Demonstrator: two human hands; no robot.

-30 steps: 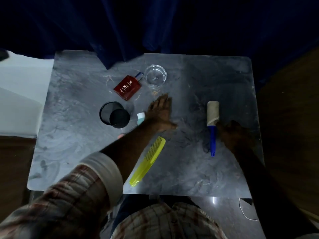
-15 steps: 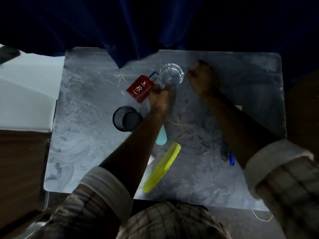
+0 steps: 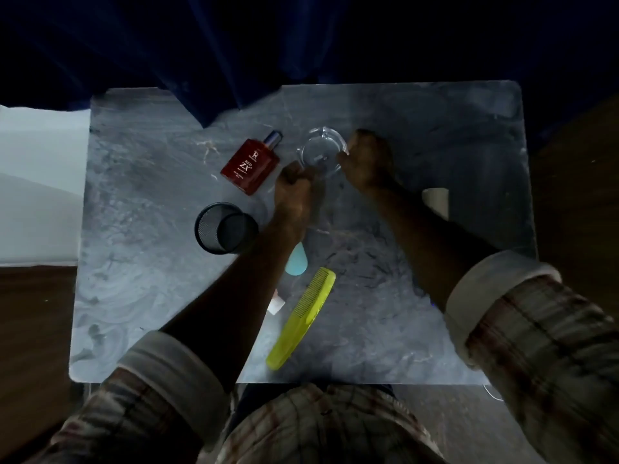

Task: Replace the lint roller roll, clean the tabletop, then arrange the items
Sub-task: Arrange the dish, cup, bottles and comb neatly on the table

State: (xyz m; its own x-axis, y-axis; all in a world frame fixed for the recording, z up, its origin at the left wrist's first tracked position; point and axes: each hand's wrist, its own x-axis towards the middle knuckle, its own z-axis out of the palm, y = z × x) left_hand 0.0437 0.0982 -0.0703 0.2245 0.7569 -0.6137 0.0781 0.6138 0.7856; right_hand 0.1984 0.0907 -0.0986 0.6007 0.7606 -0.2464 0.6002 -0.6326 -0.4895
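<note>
Dim room, dark blue curtain (image 3: 234,45) hanging over the far edge of a grey marbled bench (image 3: 140,296). Both my hands are up near 12 o'clock of the bench centre, on either side of a clear glass ashtray (image 3: 322,155). Left hand (image 3: 294,192) sits at the dish's 7 o'clock, fingers curled in at the rim; right hand (image 3: 366,162) at its 3 o'clock, fingers curled against the rim too. Too dark to say if either grip is actually clamped on the glass or just touching, so I can't tell.

Lint roller (image 3: 435,202): only its pale roll shows, at 3 o'clock of the bench, poking out from behind my right forearm; handle hidden.

Other stuff: red perfume bottle (image 3: 250,165) lying flat at 9 o'clock of the ashtray, black mesh cup (image 3: 225,227) at 9 o'clock of centre, light blue tube (image 3: 296,262) and yellow-green comb (image 3: 301,318) toward 6 o'clock.

Handling, my guess: ashtray is thick glass, so heavy for its size, rigid, slick, and would chip if dropped on stone. Best hold is opposite sides of the rim w/ both hands, or thumb inside and fingers under. Roller roll looks like light cardboard/paper, prob. sticky on the outside; take it by the handle, not the sheet.
</note>
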